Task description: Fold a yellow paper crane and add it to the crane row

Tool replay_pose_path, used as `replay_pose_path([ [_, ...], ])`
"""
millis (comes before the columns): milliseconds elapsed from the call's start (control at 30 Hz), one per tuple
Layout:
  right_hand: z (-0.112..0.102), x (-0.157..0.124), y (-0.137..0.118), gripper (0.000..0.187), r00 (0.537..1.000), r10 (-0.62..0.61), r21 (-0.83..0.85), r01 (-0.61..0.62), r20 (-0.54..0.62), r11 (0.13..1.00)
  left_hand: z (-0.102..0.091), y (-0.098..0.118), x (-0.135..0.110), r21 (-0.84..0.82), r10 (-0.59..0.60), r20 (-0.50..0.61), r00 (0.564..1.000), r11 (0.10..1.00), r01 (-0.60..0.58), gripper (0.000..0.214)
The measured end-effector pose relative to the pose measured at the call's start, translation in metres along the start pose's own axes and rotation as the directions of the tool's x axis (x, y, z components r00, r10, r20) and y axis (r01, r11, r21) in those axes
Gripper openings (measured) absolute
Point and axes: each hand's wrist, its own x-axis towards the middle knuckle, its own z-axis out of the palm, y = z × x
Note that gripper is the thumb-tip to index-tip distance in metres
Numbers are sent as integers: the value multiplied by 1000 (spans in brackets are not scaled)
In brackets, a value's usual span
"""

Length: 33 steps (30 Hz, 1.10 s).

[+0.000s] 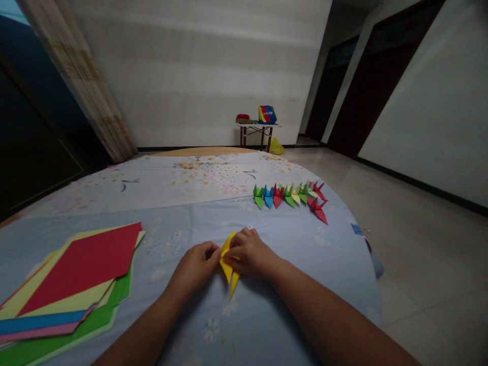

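Note:
A partly folded piece of yellow origami paper (227, 269) is between my hands near the middle of the table, with two narrow points toward me and one point away. My left hand (198, 262) pinches its left edge between thumb and forefinger. From the right, my right hand (251, 254) has its fingers closed over the upper right part of the paper and hides some of the folds. Beyond my right hand stands a row of folded paper cranes (278, 195) in green, blue, red and pale yellow, with a red crane (318, 209) in front at the right end.
A stack of coloured paper sheets (87, 264) lies at the left. Blue and white flowered cloth (183, 320) covers the round table. Against the far wall, a small stand (259, 125) carries a colourful box (267, 115), with a yellow bag (276, 146) beside it on the floor.

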Motion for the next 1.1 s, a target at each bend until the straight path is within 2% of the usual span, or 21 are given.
replay_pose_path([
  [133, 0, 0, -1, 14, 1000, -4, -46, 5, 31, 999, 0, 1, -1, -33, 21, 5, 1000, 999, -21, 29],
  [267, 1, -2, -1, 16, 999, 10, -14, -9, 39, 1000, -5, 4, 1, -92, 11, 60, 998, 996, -5, 34],
  [467, 2, -3, 8, 23, 998, 52, 194, -55, 23, 979, -10, 5, 2, -154, 25, 172, 985, 988, 2, 29],
  [600, 6, -2, 15, 30, 992, 122, 312, -104, -37, 944, -3, 0, 0, -161, 42, 165, 985, 987, -15, 29],
  [733, 8, -2, 18, 23, 989, 129, 326, -96, -79, 940, 4, -6, -2, -47, 53, 69, 996, 998, -50, 27],
  [867, 8, -5, 19, 19, 976, 191, 223, -164, -105, 961, 7, -5, -5, 72, 77, 11, 997, 994, -77, 26],
  [967, 5, -7, 18, 13, 971, 234, 155, -223, -57, 962, 7, -1, -8, 154, 98, -3, 995, 983, -96, 24],
  [1100, -4, -11, 18, 18, 982, 186, 124, -190, 40, 974, 10, 1, -11, 287, 200, 25, 979, 937, -199, 24],
])
